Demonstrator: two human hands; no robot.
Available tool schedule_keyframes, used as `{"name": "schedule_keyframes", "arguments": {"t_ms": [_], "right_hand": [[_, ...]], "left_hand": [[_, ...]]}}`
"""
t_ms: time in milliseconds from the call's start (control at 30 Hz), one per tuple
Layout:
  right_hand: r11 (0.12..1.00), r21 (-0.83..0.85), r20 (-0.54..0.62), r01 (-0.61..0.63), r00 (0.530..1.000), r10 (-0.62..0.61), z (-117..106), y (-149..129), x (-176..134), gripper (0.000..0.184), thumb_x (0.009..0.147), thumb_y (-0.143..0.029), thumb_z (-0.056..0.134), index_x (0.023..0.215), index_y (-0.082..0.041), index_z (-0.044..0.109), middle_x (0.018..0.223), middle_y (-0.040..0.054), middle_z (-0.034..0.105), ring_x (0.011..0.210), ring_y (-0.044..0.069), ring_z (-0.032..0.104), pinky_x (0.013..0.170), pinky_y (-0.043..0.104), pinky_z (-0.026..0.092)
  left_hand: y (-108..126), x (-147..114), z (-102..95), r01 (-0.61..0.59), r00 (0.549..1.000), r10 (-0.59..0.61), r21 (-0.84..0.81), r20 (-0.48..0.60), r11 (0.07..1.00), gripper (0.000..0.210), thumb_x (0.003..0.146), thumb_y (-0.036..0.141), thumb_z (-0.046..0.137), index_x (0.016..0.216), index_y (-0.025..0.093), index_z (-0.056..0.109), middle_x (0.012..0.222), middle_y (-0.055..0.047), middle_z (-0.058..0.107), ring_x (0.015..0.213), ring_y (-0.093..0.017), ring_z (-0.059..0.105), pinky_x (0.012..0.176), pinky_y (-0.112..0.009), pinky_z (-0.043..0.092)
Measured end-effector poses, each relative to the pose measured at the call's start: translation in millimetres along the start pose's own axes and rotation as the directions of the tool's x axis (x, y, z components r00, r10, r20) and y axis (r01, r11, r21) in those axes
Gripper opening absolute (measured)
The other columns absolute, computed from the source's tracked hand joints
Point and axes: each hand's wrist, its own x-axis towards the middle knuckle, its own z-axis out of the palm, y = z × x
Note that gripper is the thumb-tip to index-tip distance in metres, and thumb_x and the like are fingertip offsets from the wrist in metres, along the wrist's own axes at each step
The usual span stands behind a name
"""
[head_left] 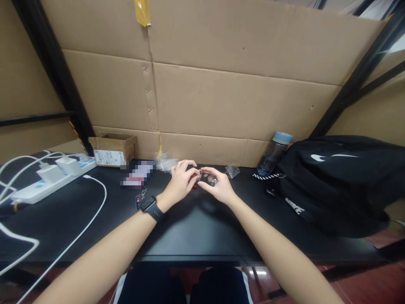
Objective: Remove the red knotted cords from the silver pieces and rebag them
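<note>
My left hand point(182, 180), with a dark watch on its wrist, is held over the black table with its fingers bent in a pinch. Something small and red point(194, 186) shows under its fingertips, and most of it is hidden. A thin, pale, curved piece point(200, 175) shows between the two hands. My right hand point(220, 185) curls close beside it, thumb and fingers bent around a small, round, silvery thing point(214, 181). Both small things are too blurred and covered to name.
A white power strip point(47, 185) with plugs and cables lies left, near an open cardboard box point(112, 150). A keychain point(141, 198) and clear plastic bags point(166, 162) lie nearby. On the right stand a blue-lidded bottle point(274, 154) and a black bag point(341, 181).
</note>
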Motion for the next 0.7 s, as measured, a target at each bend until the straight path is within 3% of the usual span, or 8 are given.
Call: {"name": "schedule_keyframes", "arguments": {"t_ms": [500, 700], "right_hand": [[0.993, 0.109, -0.003, -0.045, 0.999, 0.045, 6.9, 2.8, -2.6, 0.048, 0.081, -0.038, 0.078, 0.125, -0.025, 0.064, 0.122, 0.0080, 0.070, 0.099, 0.021, 0.068, 0.078, 0.032, 0.054], [0.977, 0.162, -0.013, -0.141, 0.989, 0.145, 9.3, 6.4, -0.8, 0.042, 0.078, -0.044, 0.079, 0.110, -0.022, 0.062, 0.104, 0.0063, 0.073, 0.090, 0.021, 0.070, 0.073, 0.030, 0.054]], "left_hand": [[4.7, 1.3, 2.6, 0.163, 0.987, -0.163, -0.160, 0.011, 0.974, 0.013, 0.093, 0.030, 0.060, 0.087, 0.022, 0.070, 0.116, -0.007, 0.056, 0.115, -0.026, 0.050, 0.096, -0.045, 0.041], [2.1, 1.8, 1.7, 0.097, 0.995, -0.098, -0.087, -0.009, 0.991, 0.014, 0.093, 0.030, 0.061, 0.089, 0.024, 0.072, 0.118, -0.009, 0.056, 0.119, -0.030, 0.046, 0.097, -0.048, 0.039]]}}
